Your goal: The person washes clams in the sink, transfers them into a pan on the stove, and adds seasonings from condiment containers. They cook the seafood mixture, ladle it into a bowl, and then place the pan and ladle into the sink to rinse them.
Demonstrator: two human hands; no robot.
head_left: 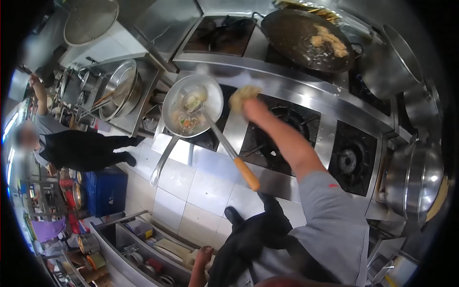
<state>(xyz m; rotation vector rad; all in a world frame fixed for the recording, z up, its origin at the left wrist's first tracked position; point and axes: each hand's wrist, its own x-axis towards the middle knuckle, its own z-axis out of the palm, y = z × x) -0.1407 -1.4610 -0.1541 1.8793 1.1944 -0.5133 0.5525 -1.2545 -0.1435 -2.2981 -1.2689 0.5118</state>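
Head view: the right hand point(255, 110) is closed around a crumpled tan cloth point(237, 99), softly blurred, just beside the right rim of a round, pale metal pan point(216, 94). From those fingers the pan lies to the left; its long, smooth metal handle point(165, 160) slants down-left, away from them. A metal ladle with an orange-brown wooden grip point(246, 174) rests its bowl in the pan, its long axis running down-right, the grip below the right hand. The left hand point(204, 254) is far lower, beside an open steel drawer unit point(112, 248), its fingers curled; whether they hold anything, I cannot tell. The right hand is clearly nearer both pan and ladle. Wet-looking, mixed pieces of food point(186, 122) lie in the pan.
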